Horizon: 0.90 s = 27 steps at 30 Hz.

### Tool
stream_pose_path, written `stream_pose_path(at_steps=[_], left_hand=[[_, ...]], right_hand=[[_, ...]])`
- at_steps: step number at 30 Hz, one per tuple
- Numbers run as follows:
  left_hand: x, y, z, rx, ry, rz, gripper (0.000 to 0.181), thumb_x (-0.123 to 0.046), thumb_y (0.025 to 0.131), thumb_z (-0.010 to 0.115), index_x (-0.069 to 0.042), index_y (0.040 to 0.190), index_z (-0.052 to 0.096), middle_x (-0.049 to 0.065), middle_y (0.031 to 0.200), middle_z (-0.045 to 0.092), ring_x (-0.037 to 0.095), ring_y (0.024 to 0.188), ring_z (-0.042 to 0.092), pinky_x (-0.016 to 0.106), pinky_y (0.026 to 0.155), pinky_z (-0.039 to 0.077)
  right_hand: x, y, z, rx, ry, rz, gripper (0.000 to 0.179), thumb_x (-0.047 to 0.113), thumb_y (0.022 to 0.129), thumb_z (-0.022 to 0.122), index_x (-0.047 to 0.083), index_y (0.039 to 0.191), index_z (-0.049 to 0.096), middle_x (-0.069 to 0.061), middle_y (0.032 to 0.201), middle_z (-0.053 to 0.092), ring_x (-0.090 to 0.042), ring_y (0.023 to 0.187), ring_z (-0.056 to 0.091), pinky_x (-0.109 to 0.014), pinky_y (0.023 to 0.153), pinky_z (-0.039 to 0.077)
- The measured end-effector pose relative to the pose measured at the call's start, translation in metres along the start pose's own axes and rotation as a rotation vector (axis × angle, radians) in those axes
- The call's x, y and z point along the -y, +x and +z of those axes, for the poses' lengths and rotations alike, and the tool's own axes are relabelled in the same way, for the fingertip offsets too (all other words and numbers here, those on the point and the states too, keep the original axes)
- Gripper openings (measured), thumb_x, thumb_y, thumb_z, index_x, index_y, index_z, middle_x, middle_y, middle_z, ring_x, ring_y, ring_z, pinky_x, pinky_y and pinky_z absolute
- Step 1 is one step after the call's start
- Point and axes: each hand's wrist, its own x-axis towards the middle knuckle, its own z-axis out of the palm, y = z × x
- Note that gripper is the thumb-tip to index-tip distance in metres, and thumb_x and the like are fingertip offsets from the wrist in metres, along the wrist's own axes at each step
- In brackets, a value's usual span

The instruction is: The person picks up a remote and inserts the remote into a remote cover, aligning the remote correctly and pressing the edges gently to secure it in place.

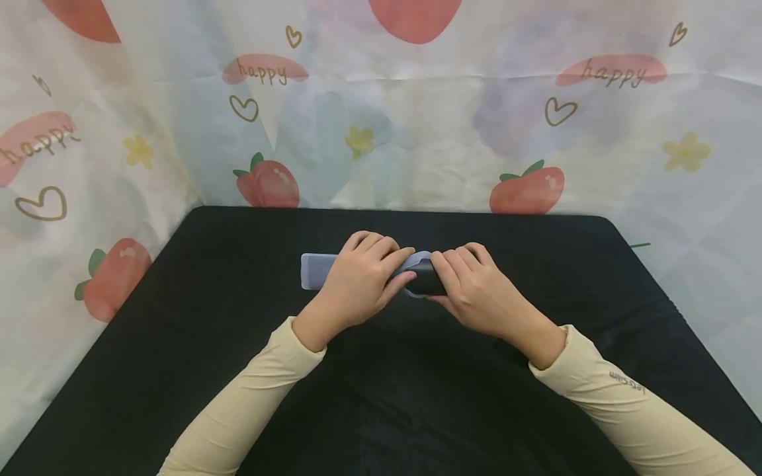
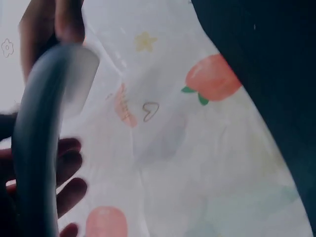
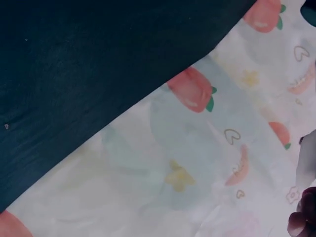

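Observation:
A long pale-blue and black object (image 1: 317,271), whose kind I cannot tell, is held crosswise above the black table. My left hand (image 1: 364,276) grips its middle, and the flat pale-blue end sticks out to the left. At the other end my right hand (image 1: 476,287) holds the black part (image 1: 425,277), fingers over the top and thumb below. In the left wrist view the object (image 2: 37,133) is a blurred curved bar with fingers (image 2: 70,197) behind it. Only fingertips (image 3: 297,222) and a pale piece show at the right edge of the right wrist view.
The black-covered table (image 1: 381,396) spreads below both hands. A pale cloth backdrop (image 1: 417,132) printed with fruit, hearts and flowers stands behind it and along the sides.

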Motion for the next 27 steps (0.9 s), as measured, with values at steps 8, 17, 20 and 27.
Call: stream_pose_path(at_steps=[8, 17, 20, 27], left_hand=[[-0.006, 0.004, 0.011, -0.183, 0.072, 0.041, 0.016, -0.019, 0.09, 0.061, -0.013, 0.097, 0.074, -0.003, 0.085, 0.072, 0.014, 0.084, 0.063, 0.032, 0.088, 0.046], [-0.015, 0.009, 0.018, -0.235, 0.021, 0.067, 0.013, -0.014, 0.089, 0.062, -0.008, 0.091, 0.073, -0.001, 0.08, 0.07, 0.015, 0.082, 0.06, 0.03, 0.086, 0.047], [-0.015, 0.009, 0.021, -0.22, 0.013, 0.064, 0.014, -0.014, 0.089, 0.062, -0.008, 0.093, 0.073, -0.001, 0.082, 0.071, 0.015, 0.083, 0.06, 0.03, 0.087, 0.046], [0.005, -0.004, 0.008, -0.06, 0.048, 0.12, 0.06, -0.049, 0.082, 0.065, -0.012, 0.128, 0.058, -0.002, 0.103, 0.068, 0.017, 0.1, 0.057, 0.042, 0.102, 0.037]], right_hand=[[0.002, 0.001, -0.001, 0.034, 0.042, 0.004, 0.057, 0.03, 0.07, 0.079, -0.007, 0.104, 0.052, -0.015, 0.082, 0.053, -0.03, 0.075, 0.052, -0.042, 0.074, 0.044], [0.002, 0.002, 0.001, 0.048, 0.136, -0.01, 0.057, 0.023, 0.067, 0.083, -0.01, 0.101, 0.05, -0.013, 0.077, 0.048, -0.028, 0.07, 0.047, -0.037, 0.069, 0.043], [0.001, -0.001, 0.002, 0.065, 0.151, 0.001, 0.053, 0.026, 0.075, 0.077, -0.011, 0.102, 0.049, -0.014, 0.079, 0.049, -0.028, 0.071, 0.048, -0.038, 0.071, 0.043], [-0.007, -0.013, -0.002, 0.064, 0.162, 0.064, 0.059, 0.045, 0.1, 0.023, -0.008, 0.108, 0.049, -0.017, 0.086, 0.053, -0.031, 0.079, 0.051, -0.046, 0.077, 0.042]])
